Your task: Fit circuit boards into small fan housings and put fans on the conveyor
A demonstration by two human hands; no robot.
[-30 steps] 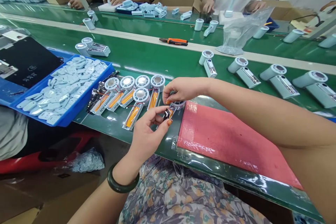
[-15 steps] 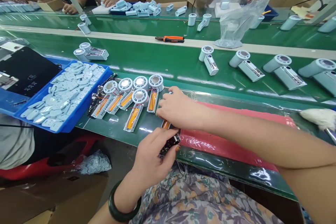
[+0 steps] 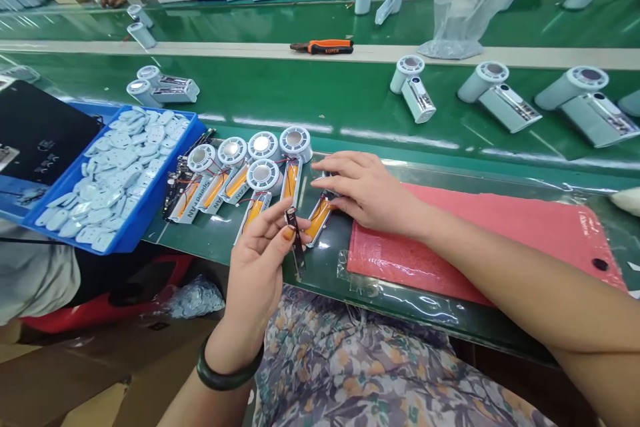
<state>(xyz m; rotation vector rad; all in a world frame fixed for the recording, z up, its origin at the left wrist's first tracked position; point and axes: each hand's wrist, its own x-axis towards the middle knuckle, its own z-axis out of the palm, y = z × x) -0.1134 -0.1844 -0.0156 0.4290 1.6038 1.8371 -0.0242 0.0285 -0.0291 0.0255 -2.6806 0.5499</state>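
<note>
My left hand (image 3: 263,260) pinches a thin dark circuit board strip (image 3: 296,245), held upright over the green table's front edge. My right hand (image 3: 365,188) lies with fingers stretched out on a fan unit with an orange battery (image 3: 319,219), which rests on the table beside the red mat (image 3: 480,240). To the left lie several like fan units with orange batteries (image 3: 250,177) in a row, some with dark boards at their left end.
A blue tray (image 3: 145,203) of pale plastic parts sits at the left, by a black pad (image 3: 35,127). Finished pale fans (image 3: 505,100) lie on the green belt behind. Orange-handled pliers (image 3: 325,47) rest on the divider. Other people's hands work at the far side.
My left hand has lifted the dark board strip up and turned it upright. My right hand has spread flat on the fan unit laid beside the row.
</note>
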